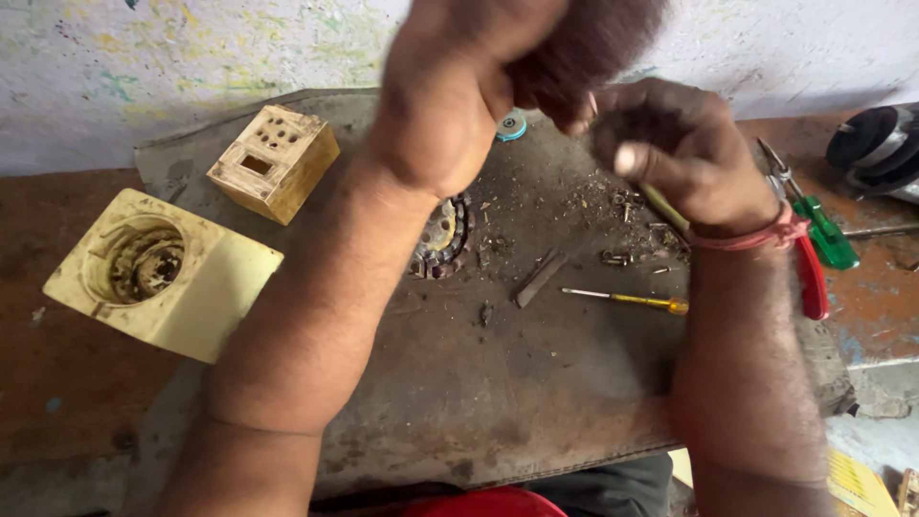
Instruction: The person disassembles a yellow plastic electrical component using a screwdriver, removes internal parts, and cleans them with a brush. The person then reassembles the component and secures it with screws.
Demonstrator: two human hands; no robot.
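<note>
Two hands raised over grey work mat (536, 402), both closed on a dark blurred part (584, 48).

L hand (450, 96) was curled tight round the dark part, holding it up above the mat's far edge, prob. to steady it; R hand (684, 153) was fisted round a yellow-green tool handle (663, 206) w/ tip aimed up at that part, so the work sat near eye level & off the mat. What the part was: can't tell, too blurred. On the mat centre lay a round wound coil (442, 239), a yellow screwdriver (622, 300), loose screws (617, 257) & grit. At the mat's far-L corner sat a small wooden box (273, 163), holes on top, inside not visible. L of the mat, a cream plastic housing (206, 297) w/ round well holding dirty ribbed innards. R of the mat: red- & green-handled pliers (818, 254).
</note>
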